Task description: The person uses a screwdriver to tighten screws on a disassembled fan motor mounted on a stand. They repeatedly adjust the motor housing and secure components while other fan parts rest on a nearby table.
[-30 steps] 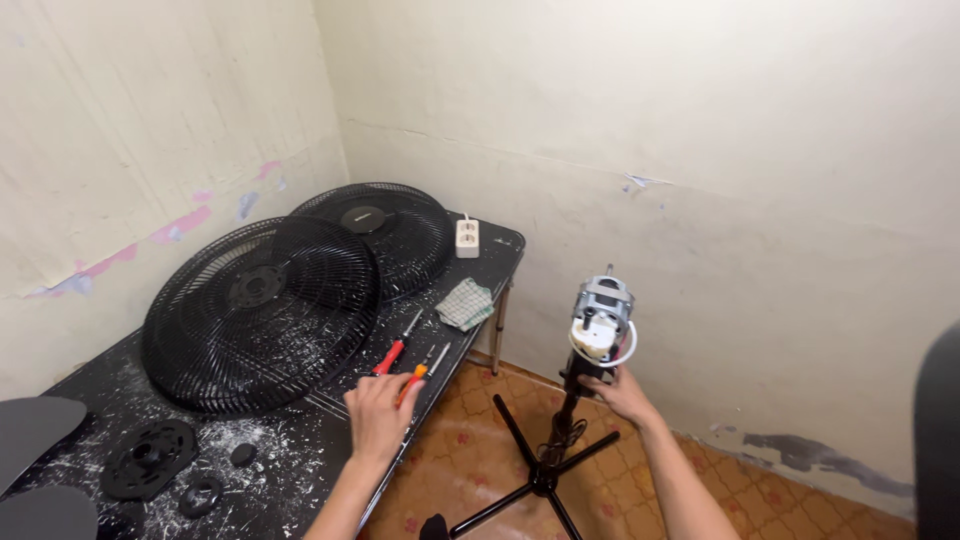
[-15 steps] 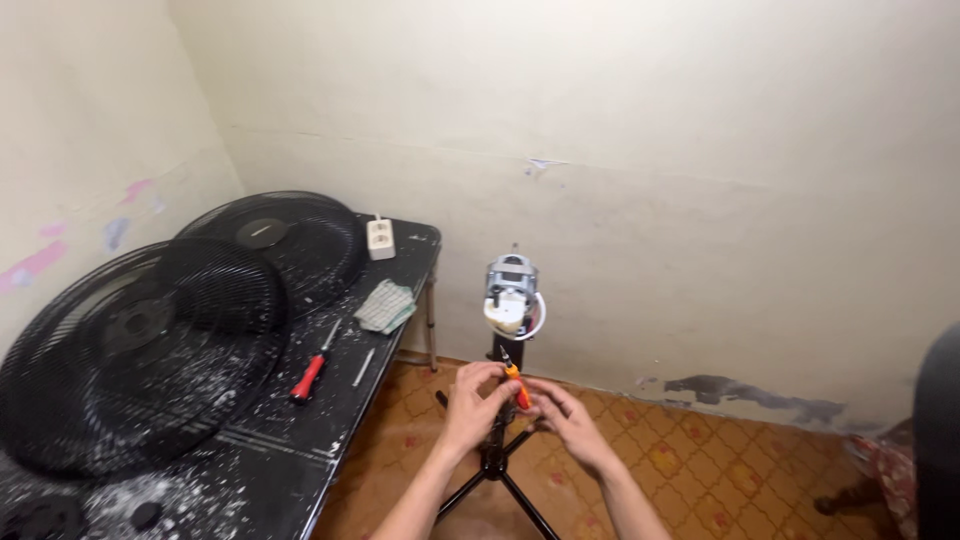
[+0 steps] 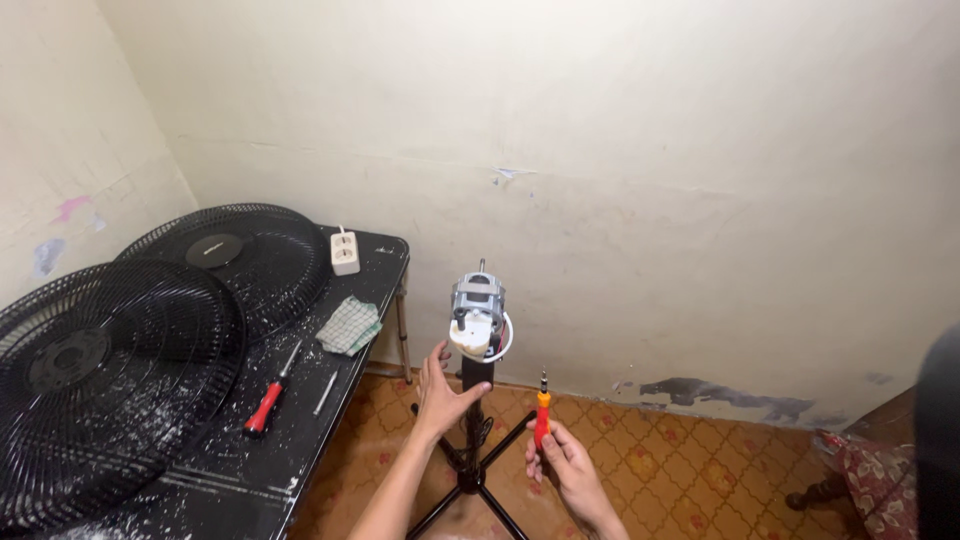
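A bare fan motor (image 3: 478, 315) sits on top of a black stand pole with crossed legs (image 3: 470, 470) on the tiled floor. My left hand (image 3: 443, 393) is open, its fingers spread beside the pole just under the motor. My right hand (image 3: 560, 462) grips an orange-handled screwdriver (image 3: 541, 415) upright, tip up, to the right of the pole and apart from it.
A black table (image 3: 300, 440) stands at left with two black fan grilles (image 3: 110, 370), a red-handled screwdriver (image 3: 266, 400), a thin metal tool (image 3: 326, 392), a checked cloth (image 3: 349, 325) and a white socket strip (image 3: 344, 251). Walls close in behind and at left. A dark object fills the right edge.
My left hand left the table with an orange screwdriver, which is in my right hand now. My left hand has opened beside the pole. My view swung right.
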